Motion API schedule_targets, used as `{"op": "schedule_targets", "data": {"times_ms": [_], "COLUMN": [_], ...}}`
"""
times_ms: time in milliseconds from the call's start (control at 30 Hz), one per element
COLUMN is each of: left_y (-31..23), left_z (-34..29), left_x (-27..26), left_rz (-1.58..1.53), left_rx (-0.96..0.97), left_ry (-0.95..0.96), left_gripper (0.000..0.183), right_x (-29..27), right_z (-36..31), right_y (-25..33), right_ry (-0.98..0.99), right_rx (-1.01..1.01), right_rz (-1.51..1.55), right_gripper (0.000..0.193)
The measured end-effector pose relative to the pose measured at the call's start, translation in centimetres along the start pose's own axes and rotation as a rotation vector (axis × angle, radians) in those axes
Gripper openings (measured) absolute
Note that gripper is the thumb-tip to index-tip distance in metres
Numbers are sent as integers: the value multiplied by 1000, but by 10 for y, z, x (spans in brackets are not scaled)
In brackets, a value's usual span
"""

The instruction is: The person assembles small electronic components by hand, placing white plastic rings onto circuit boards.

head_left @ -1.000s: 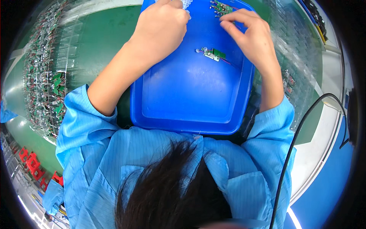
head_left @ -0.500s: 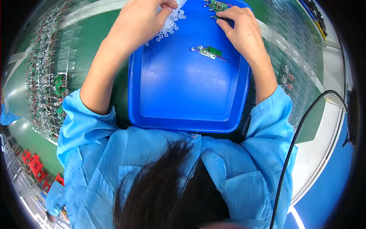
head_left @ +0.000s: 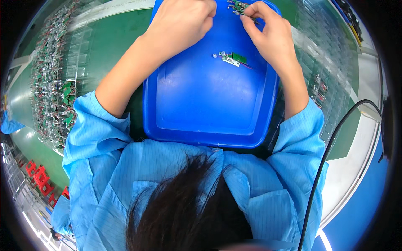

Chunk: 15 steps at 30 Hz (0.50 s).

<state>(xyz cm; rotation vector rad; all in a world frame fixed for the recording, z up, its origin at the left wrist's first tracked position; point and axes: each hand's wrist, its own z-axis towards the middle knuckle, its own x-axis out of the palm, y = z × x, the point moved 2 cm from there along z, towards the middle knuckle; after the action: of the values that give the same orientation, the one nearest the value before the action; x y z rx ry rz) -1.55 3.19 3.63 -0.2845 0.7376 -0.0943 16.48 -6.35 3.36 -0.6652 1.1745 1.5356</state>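
Over the far part of a blue tray [head_left: 205, 130], my left hand [head_left: 184, 25] is closed with its fingertips curled at the picture's top edge; what they hold, if anything, is hidden. To the right, my right hand [head_left: 274, 37] pinches a small green circuit board [head_left: 252, 19] between thumb and forefinger. Just beyond those fingertips is another green circuit board [head_left: 238, 6]. Nearer to me in the tray lies a separate board assembly [head_left: 231, 59], with a green part, a white part, thin wires and small round pieces at its left end.
On the left of the green table, clear trays [head_left: 54, 90] hold rows of wired boards. More clear trays [head_left: 324, 71] stand on the right. A black cable [head_left: 335, 125] arcs down the right side. Red stools [head_left: 41, 178] and a blue sleeve [head_left: 62, 215] show at lower left.
My left hand has moved right, toward my right hand, and now covers the place where small translucent rings showed. My right hand has shifted slightly right and stays by the boards.
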Motion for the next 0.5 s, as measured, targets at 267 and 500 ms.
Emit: {"op": "schedule_targets", "data": {"times_ms": [267, 500], "left_y": [25, 20], "left_z": [-2, -8], "left_x": [27, 31], "left_rz": [-933, -1118], "left_rx": [-867, -1010], "left_ry": [189, 198], "left_gripper": [17, 18], "right_x": [-16, -17], "right_z": [-3, -6], "right_y": [1, 14], "right_ry": [-224, -241], "right_rx": [-168, -328], "right_rz": [62, -64], "right_gripper": [15, 16]}}
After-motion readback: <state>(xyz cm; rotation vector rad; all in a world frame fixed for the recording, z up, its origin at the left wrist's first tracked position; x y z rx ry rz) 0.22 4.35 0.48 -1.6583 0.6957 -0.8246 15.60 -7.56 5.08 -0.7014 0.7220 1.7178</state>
